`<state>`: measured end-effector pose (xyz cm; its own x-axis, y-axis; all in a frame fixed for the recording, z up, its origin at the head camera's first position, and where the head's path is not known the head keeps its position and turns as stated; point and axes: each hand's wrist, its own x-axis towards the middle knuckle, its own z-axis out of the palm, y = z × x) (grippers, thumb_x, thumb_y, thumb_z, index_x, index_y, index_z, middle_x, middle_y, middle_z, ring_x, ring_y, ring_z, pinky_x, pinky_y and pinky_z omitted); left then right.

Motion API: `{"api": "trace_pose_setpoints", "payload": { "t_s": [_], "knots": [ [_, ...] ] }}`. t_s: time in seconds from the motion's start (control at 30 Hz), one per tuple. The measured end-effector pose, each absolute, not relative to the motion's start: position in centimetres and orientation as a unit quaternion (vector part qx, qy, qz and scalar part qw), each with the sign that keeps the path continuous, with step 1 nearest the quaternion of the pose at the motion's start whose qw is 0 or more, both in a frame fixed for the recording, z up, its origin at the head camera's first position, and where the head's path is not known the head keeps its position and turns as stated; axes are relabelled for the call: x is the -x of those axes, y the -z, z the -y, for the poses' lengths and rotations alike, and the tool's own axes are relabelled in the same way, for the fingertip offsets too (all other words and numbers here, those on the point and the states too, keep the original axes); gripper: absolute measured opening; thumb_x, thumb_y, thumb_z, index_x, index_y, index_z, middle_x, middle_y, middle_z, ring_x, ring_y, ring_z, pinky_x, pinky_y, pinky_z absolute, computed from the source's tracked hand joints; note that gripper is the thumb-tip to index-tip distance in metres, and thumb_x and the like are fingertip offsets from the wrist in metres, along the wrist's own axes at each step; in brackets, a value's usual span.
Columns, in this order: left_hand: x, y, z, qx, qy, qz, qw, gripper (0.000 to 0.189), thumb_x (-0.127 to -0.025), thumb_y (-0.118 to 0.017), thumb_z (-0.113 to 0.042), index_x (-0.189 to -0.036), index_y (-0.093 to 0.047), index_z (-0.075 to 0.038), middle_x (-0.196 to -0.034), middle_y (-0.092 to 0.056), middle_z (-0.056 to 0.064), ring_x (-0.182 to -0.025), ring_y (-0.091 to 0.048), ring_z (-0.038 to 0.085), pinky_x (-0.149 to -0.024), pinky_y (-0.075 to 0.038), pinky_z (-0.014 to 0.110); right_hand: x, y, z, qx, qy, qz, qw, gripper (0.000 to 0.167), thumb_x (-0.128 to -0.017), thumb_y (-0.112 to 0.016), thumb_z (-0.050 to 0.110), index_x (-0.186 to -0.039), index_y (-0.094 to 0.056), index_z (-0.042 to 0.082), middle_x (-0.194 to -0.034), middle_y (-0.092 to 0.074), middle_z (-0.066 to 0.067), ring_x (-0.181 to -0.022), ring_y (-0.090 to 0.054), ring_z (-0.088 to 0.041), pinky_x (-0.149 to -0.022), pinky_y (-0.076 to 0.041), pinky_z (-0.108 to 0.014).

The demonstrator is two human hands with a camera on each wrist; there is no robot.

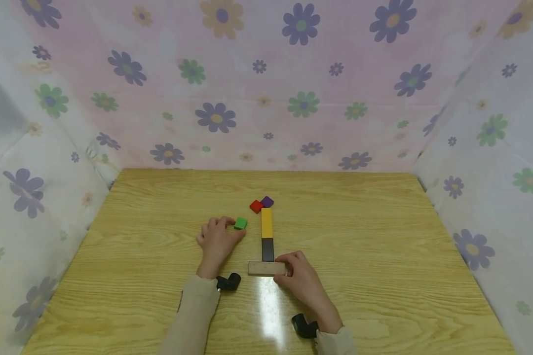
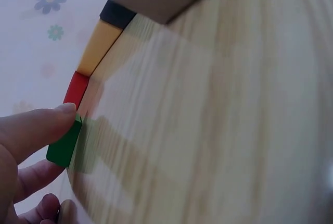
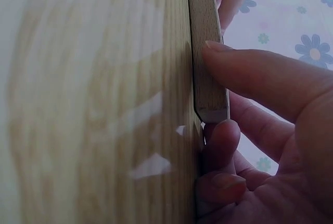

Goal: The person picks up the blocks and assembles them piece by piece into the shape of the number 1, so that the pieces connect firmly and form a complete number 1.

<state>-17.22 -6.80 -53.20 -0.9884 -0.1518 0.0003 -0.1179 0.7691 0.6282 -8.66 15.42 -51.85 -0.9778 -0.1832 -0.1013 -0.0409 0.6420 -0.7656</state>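
My left hand (image 1: 217,240) pinches a green block (image 1: 240,224) between thumb and forefinger, left of the row of blocks. In the left wrist view the thumb lies along the near face of that block, close to the wood. My right hand (image 1: 303,278) grips the right end of a plain wooden block (image 1: 265,268), which lies crosswise on the table. From the middle of it a black block (image 1: 268,249) and a yellow block (image 1: 266,223) run away in a line. Past the yellow block's far end a red block (image 1: 256,206) and a purple block (image 1: 267,201) sit turned cornerwise.
The wood-grain table (image 1: 360,227) carries all the blocks. A flowered cloth (image 1: 257,88) hangs behind it and along both sides. Black wrist camera mounts, the left one (image 1: 229,282) and the right one (image 1: 304,326), stick out beside the wrists.
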Motion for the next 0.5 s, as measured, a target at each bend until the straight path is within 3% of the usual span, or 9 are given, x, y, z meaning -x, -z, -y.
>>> {"api": "trace_pose_setpoints", "payload": {
  "t_s": [0.5],
  "knots": [
    [17.71, 53.58, 6.54, -0.059, 0.328, 0.942, 0.041, 0.041, -0.074, -0.066, -0.048, -0.104, -0.061, -0.021, -0.102, -0.049, 0.004, -0.091, -0.034, 0.027, -0.076, -0.013, 0.049, 8.76, 52.04, -15.3, 0.059, 0.411, -0.906, 0.086, 0.031, -0.073, -0.072, 0.023, -0.102, -0.061, 0.02, -0.089, -0.044, 0.001, -0.067, -0.041, -0.011, -0.056, -0.034, -0.025]
  ]
}}
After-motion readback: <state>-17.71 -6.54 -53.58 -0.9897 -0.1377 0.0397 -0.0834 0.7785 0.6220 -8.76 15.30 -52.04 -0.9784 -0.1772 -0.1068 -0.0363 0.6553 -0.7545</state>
